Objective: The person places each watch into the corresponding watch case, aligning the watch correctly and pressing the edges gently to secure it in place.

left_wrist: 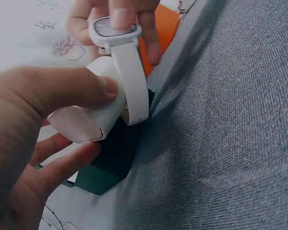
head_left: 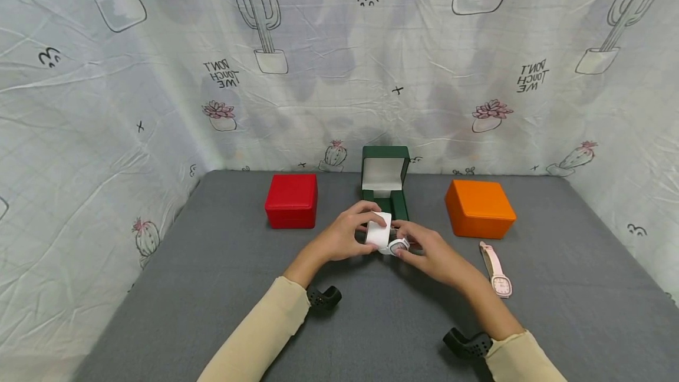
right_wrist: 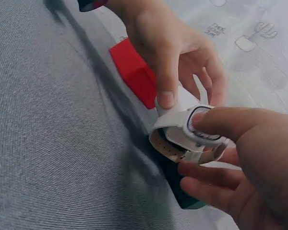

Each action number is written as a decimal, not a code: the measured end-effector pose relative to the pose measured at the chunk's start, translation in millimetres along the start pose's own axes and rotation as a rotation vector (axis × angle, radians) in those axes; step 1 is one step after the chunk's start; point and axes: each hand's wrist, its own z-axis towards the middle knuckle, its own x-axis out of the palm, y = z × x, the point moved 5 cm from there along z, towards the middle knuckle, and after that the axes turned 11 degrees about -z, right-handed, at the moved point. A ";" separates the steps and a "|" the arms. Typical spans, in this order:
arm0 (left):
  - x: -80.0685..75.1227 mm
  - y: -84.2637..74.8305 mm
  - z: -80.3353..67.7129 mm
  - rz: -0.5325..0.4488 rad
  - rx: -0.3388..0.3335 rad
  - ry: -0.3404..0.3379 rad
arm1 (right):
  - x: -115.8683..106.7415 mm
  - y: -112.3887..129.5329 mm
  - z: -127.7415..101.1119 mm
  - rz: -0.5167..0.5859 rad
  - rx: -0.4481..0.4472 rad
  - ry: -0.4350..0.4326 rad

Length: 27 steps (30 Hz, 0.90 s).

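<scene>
My left hand (head_left: 347,233) grips a white watch cushion (head_left: 379,231), thumb on one side and fingers on the other. In my right hand (head_left: 428,252) is a white wristwatch (head_left: 398,246), pinched with the thumb over its face. The watch's white strap (left_wrist: 133,79) lies alongside the cushion in the left wrist view. From the right wrist view, the strap forms a loop close against the cushion's end, with its buckle (right_wrist: 185,155) near my right fingers. Just behind both hands stands an open green watch box (head_left: 385,152) with a pale lid lining.
A closed red box (head_left: 291,201) stands to the left and a closed orange box (head_left: 480,209) to the right. In front of the orange box lies a pink wristwatch (head_left: 495,270). A printed white cloth (head_left: 313,105) hangs behind the grey table (head_left: 223,287).
</scene>
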 end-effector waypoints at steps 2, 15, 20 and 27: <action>-1.1 -0.9 0.2 -0.017 0.015 -0.020 | -2.6 0.0 0.1 0.020 0.004 -0.018; -6.7 -13.3 1.7 -0.166 0.071 -0.174 | -9.2 -0.3 3.0 0.345 0.063 -0.093; -3.8 -19.9 2.8 -0.199 0.105 -0.214 | -11.1 -1.3 4.2 0.464 0.064 -0.176; 2.9 -30.1 2.9 -0.199 0.177 -0.307 | -10.2 -11.5 5.0 0.620 0.263 -0.257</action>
